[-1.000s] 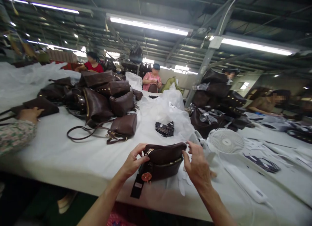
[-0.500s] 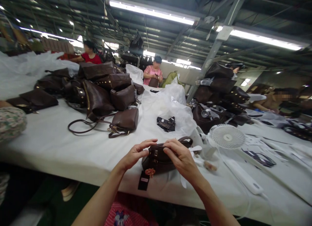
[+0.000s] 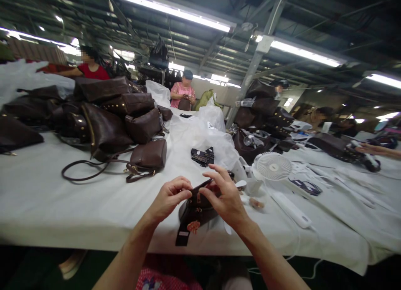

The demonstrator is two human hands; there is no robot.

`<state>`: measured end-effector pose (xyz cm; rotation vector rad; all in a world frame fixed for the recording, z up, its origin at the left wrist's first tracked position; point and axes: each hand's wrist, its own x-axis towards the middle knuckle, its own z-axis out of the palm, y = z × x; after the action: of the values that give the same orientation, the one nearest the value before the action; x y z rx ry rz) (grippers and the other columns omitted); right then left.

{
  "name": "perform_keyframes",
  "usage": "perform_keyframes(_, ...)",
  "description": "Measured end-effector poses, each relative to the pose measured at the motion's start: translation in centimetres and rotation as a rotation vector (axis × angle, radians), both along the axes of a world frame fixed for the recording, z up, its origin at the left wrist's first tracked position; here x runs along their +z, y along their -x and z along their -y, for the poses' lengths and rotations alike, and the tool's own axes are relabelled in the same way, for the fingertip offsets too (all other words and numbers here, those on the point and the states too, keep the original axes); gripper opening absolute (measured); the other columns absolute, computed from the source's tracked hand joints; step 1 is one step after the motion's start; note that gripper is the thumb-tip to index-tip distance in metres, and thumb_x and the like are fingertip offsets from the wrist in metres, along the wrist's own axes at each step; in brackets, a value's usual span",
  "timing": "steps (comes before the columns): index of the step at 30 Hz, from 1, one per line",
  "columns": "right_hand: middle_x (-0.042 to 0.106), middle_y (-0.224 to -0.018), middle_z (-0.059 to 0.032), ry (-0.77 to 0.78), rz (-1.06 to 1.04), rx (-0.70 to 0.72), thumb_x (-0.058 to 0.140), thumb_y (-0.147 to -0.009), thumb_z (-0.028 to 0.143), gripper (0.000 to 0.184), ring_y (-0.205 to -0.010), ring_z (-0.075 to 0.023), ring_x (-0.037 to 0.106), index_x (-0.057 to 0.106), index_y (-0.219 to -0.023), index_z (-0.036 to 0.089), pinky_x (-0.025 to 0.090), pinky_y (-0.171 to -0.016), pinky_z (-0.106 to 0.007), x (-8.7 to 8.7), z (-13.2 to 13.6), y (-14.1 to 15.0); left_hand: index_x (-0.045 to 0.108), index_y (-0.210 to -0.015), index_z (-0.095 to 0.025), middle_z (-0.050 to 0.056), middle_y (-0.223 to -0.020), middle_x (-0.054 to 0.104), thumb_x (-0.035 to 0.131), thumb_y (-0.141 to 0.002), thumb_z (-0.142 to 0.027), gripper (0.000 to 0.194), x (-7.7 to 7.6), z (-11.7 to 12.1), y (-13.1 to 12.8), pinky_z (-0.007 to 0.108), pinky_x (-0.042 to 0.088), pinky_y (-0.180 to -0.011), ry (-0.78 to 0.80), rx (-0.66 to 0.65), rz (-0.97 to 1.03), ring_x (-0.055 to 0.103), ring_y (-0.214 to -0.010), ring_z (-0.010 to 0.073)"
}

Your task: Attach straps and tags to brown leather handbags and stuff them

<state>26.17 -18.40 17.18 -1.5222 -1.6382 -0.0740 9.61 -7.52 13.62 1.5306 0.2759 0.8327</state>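
A small dark brown handbag (image 3: pixel 200 213) stands at the table's near edge, with gold-tone fittings at its top. An orange-red charm (image 3: pixel 193 227) and a black tag (image 3: pixel 182 235) hang from its front. My left hand (image 3: pixel 171 196) pinches the top left edge of the bag between thumb and fingers. On the other side, my right hand (image 3: pixel 225 198) has its thumb against the bag's top front, while its fingers are spread above the top edge. Just beyond lie black tags or cards (image 3: pixel 203 156) on clear plastic wrapping (image 3: pixel 219 144).
Brown handbags (image 3: pixel 106 127) are piled at left, a strapped one (image 3: pixel 148 154) nearest. A white fan (image 3: pixel 273 166) and a white power strip (image 3: pixel 294 210) occupy the right side. More bags (image 3: pixel 250 144) are stacked behind the fan. Co-workers, one in pink (image 3: pixel 182 92), are around the table.
The view has swung right. My left fingers have closed on the bag's top edge; my right fingers have lifted and spread. A co-worker's hand and a dark bag now show at far right.
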Motion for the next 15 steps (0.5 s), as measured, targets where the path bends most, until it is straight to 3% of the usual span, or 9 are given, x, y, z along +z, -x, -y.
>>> perform_keyframes(3,0.06,-0.112,-0.0108,-0.169,0.188,0.017,0.061,-0.086,0.024,0.015,-0.085,-0.0176,0.063,0.062,-0.101,0.022,0.055,-0.075,-0.033,-2.4,1.5,-0.2,0.062,-0.076,-0.015,0.001,-0.082,0.053,0.066,-0.079,-0.031,0.017,-0.5,0.4,-0.2,0.02,0.038,-0.051,0.087,0.008,-0.009,0.045,-0.059,0.0078)
perform_keyframes(5,0.064,-0.101,-0.0096,-0.167,0.356,0.02,0.064,-0.086,0.029,0.019,-0.089,-0.0211,0.063,0.064,-0.103,0.022,0.054,-0.077,-0.035,-3.5,1.9,-0.3,0.06,-0.078,-0.015,0.0,-0.079,0.054,0.067,-0.079,-0.033,0.019,-1.0,0.4,-0.4,0.02,0.04,-0.052,0.157,0.001,0.006,0.046,-0.058,0.0075)
perform_keyframes(8,0.067,-0.101,-0.0112,-0.143,0.499,-0.027,0.062,-0.088,0.033,0.03,-0.088,-0.0233,0.063,0.064,-0.115,0.021,0.051,-0.075,-0.036,-3.7,1.4,-0.1,0.059,-0.08,-0.015,-0.001,-0.073,0.055,0.068,-0.078,-0.036,0.024,-1.6,0.3,-0.6,0.021,0.044,-0.055,0.231,-0.032,0.044,0.05,-0.058,0.0086)
perform_keyframes(12,0.069,-0.089,-0.0074,-0.148,0.464,-0.006,0.052,-0.093,0.024,0.017,-0.079,-0.0198,0.06,0.069,-0.098,0.021,0.045,-0.072,-0.033,-2.8,-0.2,0.2,0.058,-0.08,-0.015,-0.001,-0.075,0.055,0.068,-0.079,-0.034,0.021,-1.5,0.2,-0.4,0.024,0.048,-0.063,0.223,-0.054,0.062,0.055,-0.063,0.0101)
perform_keyframes(15,0.067,-0.083,-0.0051,-0.134,0.206,-0.146,0.049,-0.093,0.022,0.018,-0.078,-0.0185,0.059,0.064,-0.082,0.02,0.044,-0.073,-0.031,-2.6,-1.1,-0.1,0.058,-0.073,-0.015,0.002,-0.086,0.053,0.065,-0.08,-0.029,0.017,-0.8,0.1,0.0,0.025,0.047,-0.063,0.125,-0.061,0.027,0.058,-0.069,0.0121)
